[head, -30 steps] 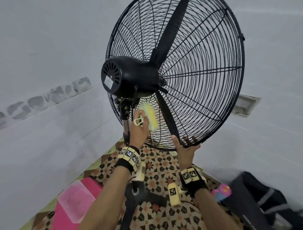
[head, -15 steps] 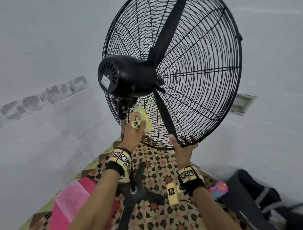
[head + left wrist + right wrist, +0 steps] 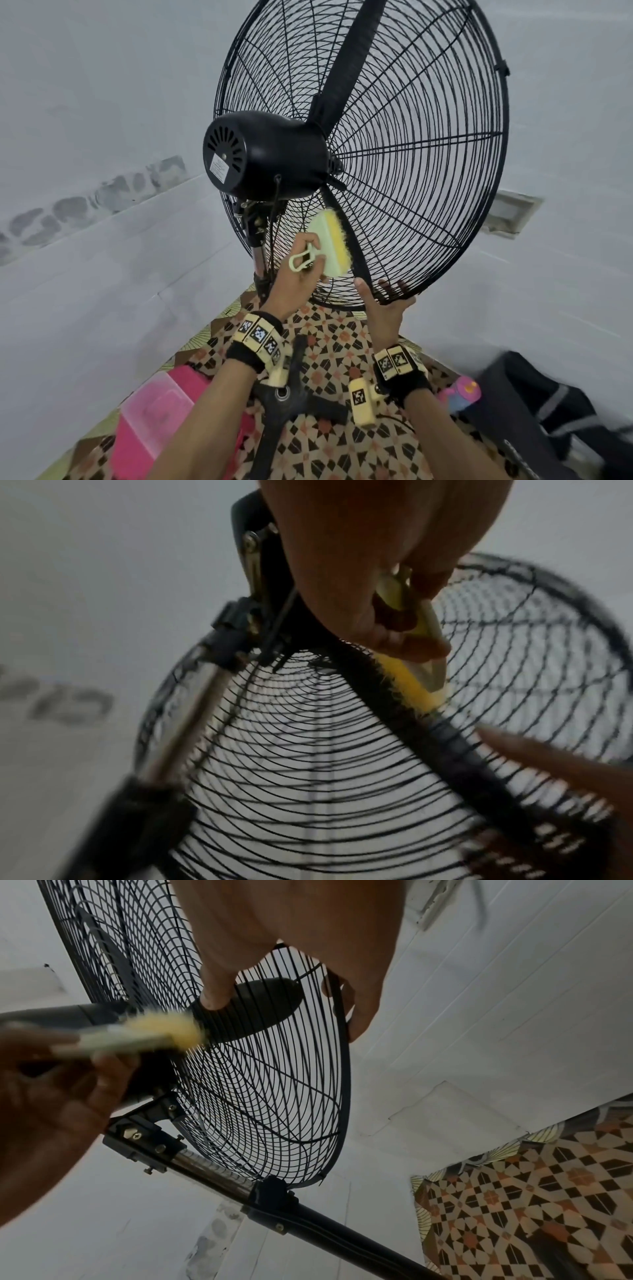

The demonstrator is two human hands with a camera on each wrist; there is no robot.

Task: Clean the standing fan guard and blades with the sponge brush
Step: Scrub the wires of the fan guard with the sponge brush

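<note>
Head view: left hand (image 3: pixel 301 270) gripping sponge brush (image 3: pixel 330 247) moved up guard (image 3: pixel 445 192) vs 1s ago; right hand (image 3: pixel 385 308) holds rim.

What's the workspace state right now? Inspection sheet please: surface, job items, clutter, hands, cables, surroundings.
Surface: patterned floor, tiled look; fan base stands on it.
Job's things: sponge brush, its yellow side against the rear of the fan guard, over the lower blade; a second blade points up.
Clutter: pink box with clear lid, lower left; dark bag lower right; small pink and blue item beside it.
Grippers: left hand grips the brush handle; right hand holds the guard's bottom rim, fingers hooked over it.
Cables: black cable drops from the motor housing along the pole.
Surroundings: pale walls, stained band at left; wall recess at right.
</note>
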